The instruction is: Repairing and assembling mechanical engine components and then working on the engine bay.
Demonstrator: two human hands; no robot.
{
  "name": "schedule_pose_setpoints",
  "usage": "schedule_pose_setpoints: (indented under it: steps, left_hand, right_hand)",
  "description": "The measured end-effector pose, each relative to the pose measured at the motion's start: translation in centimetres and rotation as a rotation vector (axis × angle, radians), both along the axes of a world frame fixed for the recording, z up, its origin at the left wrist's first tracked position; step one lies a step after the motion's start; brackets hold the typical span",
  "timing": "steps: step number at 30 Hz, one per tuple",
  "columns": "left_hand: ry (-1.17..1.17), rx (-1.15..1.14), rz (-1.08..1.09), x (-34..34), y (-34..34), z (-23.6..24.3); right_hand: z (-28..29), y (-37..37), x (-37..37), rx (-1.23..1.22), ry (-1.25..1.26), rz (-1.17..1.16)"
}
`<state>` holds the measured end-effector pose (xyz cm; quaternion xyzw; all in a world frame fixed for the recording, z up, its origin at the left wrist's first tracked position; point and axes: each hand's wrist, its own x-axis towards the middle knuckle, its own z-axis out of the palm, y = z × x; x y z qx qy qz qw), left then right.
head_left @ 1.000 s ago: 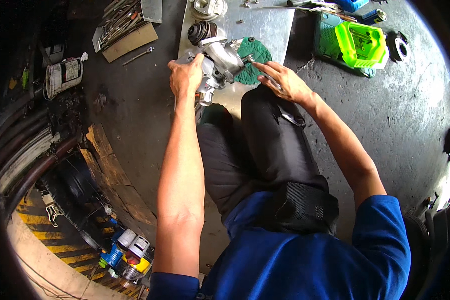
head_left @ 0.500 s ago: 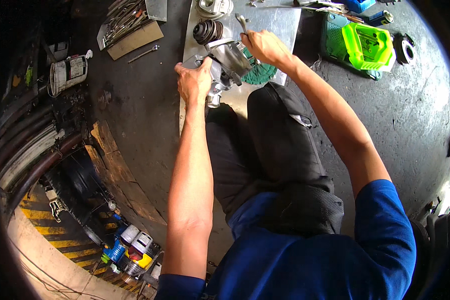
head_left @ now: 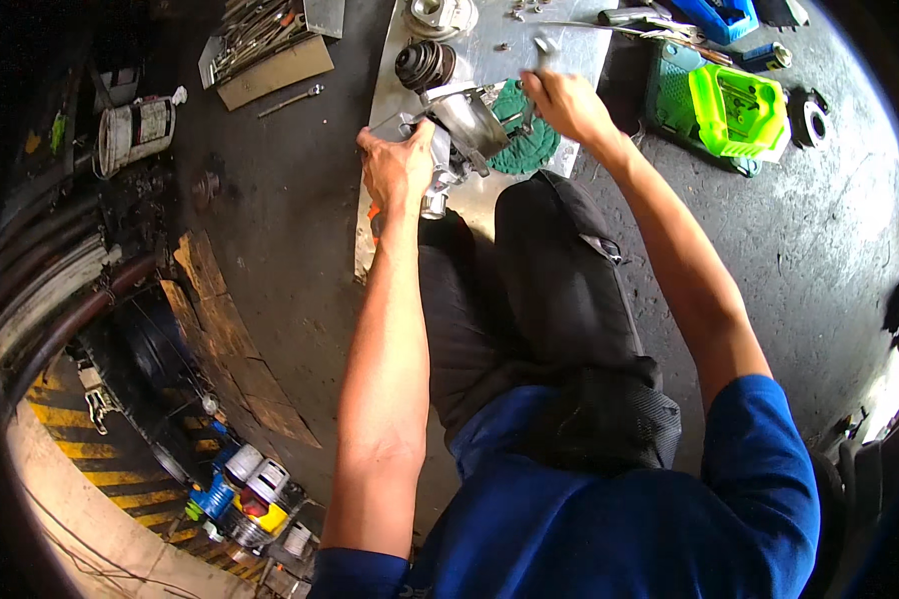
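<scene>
My left hand (head_left: 398, 168) is closed round the near left side of a silver cast-metal housing (head_left: 471, 124), which rests above the metal sheet (head_left: 372, 240) in front of my knees. In my right hand (head_left: 573, 108) is a wrench (head_left: 545, 50), its metal head pointing up and away from me. That hand hovers to the right of the housing, apart from it, over a green round cloth or pad (head_left: 521, 152). Just beyond the housing lies a dark grooved pulley (head_left: 425, 65). A bit of orange (head_left: 375, 220) shows beside my left wrist, its kind unclear.
A silver round part (head_left: 440, 16) and several small fasteners (head_left: 517, 14) lie farther back on the sheet. To the right stand a bright green tray (head_left: 704, 128) and a blue tray (head_left: 737, 22). At far left are a tool box (head_left: 270, 80), a loose ratchet-like tool (head_left: 292, 101) and a white bucket (head_left: 135, 140).
My right hand has moved right with the wrench, away from the housing. The wrench now points more upright. My left hand keeps its hold; the whole view has shifted slightly.
</scene>
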<state>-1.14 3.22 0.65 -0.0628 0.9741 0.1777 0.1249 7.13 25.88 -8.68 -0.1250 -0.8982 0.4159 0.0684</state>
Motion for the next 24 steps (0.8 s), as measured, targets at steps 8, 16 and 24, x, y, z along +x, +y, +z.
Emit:
schedule_pose_setpoints:
  steps: [8,16,24]
  left_hand:
    - [-0.031,0.003,-0.027,0.0,0.3,0.7]
    - [-0.101,-0.02,-0.042,-1.1,0.6,0.9]
    - [-0.139,-0.05,-0.056,-3.2,1.0,1.0]
  right_hand:
    - [-1.4,-3.5,9.7,-0.022,0.347,0.14]
    - [-2.1,-3.0,10.5,0.092,0.285,0.341]
    - [-2.0,-2.0,10.0,0.192,0.335,0.463]
